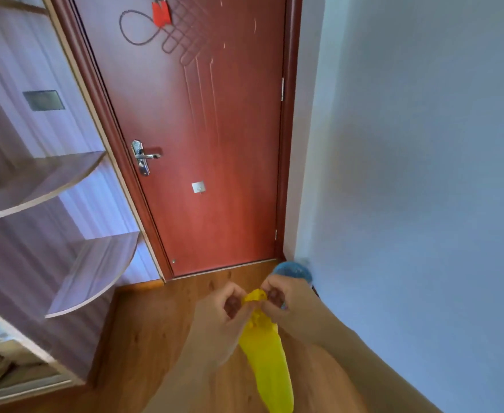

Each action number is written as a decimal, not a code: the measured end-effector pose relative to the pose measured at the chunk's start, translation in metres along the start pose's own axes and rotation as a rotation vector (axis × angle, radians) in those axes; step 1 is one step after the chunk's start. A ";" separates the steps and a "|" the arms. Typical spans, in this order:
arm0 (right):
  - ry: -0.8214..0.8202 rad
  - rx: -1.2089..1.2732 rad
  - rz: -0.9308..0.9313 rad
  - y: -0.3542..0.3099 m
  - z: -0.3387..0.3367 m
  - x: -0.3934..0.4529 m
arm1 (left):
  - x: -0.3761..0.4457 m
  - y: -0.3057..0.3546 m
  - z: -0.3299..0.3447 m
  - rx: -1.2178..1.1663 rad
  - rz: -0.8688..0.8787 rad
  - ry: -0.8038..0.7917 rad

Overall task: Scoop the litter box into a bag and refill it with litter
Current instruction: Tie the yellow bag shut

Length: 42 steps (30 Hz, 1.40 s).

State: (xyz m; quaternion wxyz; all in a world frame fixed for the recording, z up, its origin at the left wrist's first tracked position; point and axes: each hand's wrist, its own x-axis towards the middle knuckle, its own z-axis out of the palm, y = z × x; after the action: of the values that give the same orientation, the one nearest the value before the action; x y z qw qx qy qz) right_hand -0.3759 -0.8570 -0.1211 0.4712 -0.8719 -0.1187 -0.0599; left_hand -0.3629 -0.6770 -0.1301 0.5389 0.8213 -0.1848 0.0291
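Right now the yellow bag (267, 353) hangs as a narrow, still-flat strip in front of the person, low in the view and above the wooden floor (161, 332). Its bunched top edge sits between the two hands, and the rest trails down toward the camera. The left hand (224, 308) pinches one side of that edge and the right hand (280, 296) pinches the other, each grip closed on the plastic; held so, they look set to pull the mouth apart and open the bag for scooping. No litter box shows. Just beyond the right hand, a blue round thing (292, 271) lies by the white wall (408, 189), near the red door (209, 144).
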 end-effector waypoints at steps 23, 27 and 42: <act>0.111 -0.367 0.424 0.169 -0.063 0.251 | 0.343 -0.132 0.094 -0.152 -0.065 -0.374; 0.133 -0.388 0.472 0.191 -0.064 0.283 | 0.384 -0.158 0.106 -0.169 -0.099 -0.413; 0.015 -0.189 0.506 0.360 -0.101 0.388 | 0.505 -0.237 0.217 -0.051 -0.361 -0.371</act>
State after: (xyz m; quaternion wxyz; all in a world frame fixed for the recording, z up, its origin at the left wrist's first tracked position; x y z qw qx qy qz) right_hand 0.0935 -1.0731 -0.2723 0.3885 -0.9135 0.1127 0.0423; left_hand 0.1529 -0.9253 -0.3032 0.5127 0.8186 -0.1313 -0.2232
